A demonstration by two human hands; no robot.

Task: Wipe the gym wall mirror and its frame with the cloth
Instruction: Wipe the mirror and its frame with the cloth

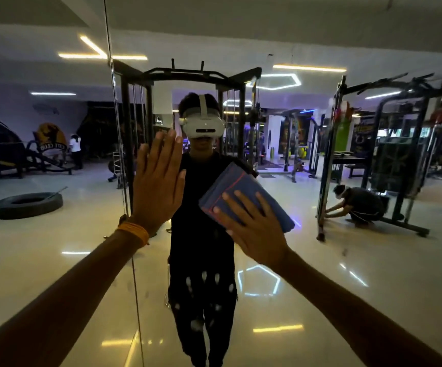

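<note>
Straight ahead, the wall mirror fills the view, its outer edges cut off; only a thin vertical seam shows. Under the right hand, fingers spread flat, a folded blue cloth with red edging presses against the glass. Beside it, the left hand lies flat, fingers together.

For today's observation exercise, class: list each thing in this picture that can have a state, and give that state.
Mirror: upright, intact where visible.
Cloth: folded, held flat against the mirror.
Right hand: open, fingers spread, pressing the cloth.
Left hand: open, palm flat on the mirror.
</note>
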